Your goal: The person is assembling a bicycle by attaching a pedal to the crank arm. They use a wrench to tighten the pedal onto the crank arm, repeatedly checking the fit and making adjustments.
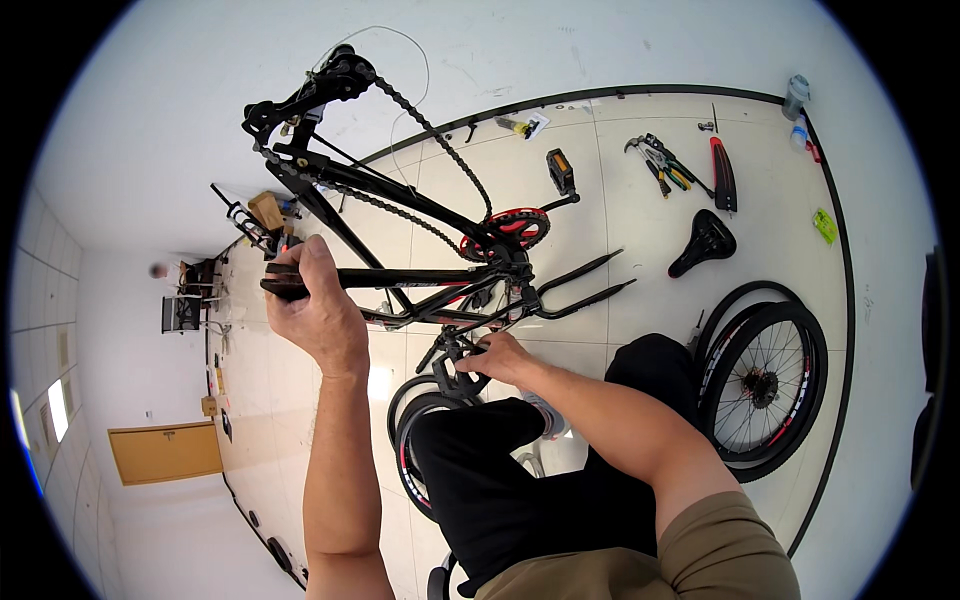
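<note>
A black bicycle frame (400, 278) with red marks is tilted up in front of me. My left hand (318, 308) is closed round the near end of one of its tubes. My right hand (503, 360) is closed at a black pedal (458, 368) below the frame; its fingertips are partly hidden. A red and black chainring (518, 230) sits at the frame's lower end, and a chain (440, 140) loops from it up to the rear derailleur (345, 72). Two black fork legs (585, 295) stick out to the right.
Two wheels (765, 390) lie at the right, another wheel (420, 440) beside my knee. On the floor are a saddle (703, 243), a red and black mudguard (722, 175), hand tools (660, 165), and a pedal with crank arm (562, 175). Bottles (797, 100) stand by the wall.
</note>
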`<action>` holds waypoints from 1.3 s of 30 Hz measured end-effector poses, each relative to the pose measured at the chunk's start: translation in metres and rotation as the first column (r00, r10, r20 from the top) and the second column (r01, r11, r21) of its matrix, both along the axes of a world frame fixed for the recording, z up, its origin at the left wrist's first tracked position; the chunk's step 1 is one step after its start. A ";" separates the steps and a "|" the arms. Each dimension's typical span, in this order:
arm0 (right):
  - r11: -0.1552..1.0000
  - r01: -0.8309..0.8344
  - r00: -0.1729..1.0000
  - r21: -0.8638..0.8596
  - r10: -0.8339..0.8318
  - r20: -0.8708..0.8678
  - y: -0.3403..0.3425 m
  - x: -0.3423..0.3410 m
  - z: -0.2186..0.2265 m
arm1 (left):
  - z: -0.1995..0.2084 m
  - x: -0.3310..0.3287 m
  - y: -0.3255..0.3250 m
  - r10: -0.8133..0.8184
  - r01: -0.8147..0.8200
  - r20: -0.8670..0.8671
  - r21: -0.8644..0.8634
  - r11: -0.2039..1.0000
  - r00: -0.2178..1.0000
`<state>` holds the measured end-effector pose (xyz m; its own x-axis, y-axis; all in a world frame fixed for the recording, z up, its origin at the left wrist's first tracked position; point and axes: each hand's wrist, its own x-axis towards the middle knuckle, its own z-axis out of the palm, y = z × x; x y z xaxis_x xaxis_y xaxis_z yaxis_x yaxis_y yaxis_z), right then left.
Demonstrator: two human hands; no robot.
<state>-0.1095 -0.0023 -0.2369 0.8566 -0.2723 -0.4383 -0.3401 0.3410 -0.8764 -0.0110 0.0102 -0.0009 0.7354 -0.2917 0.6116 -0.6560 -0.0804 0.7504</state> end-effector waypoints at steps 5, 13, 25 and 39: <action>0.999 0.030 0.999 0.039 -0.031 0.015 0.000 -0.006 -0.004 | 0.000 0.000 -0.004 0.004 -0.004 -0.007 -0.012 1.000 1.000; 0.963 -0.143 0.990 0.227 0.144 0.015 -0.005 -0.037 0.009 | 0.001 -0.003 -0.003 0.000 0.000 -0.024 -0.013 1.000 1.000; 0.970 -0.146 0.984 0.194 0.162 -0.068 0.003 -0.034 -0.008 | 0.001 -0.003 -0.002 0.015 -0.015 -0.021 -0.008 1.000 1.000; 0.985 -0.132 0.965 0.111 0.153 -0.212 0.025 -0.018 -0.053 | -0.004 0.003 -0.001 -0.002 0.002 0.064 -0.001 1.000 0.998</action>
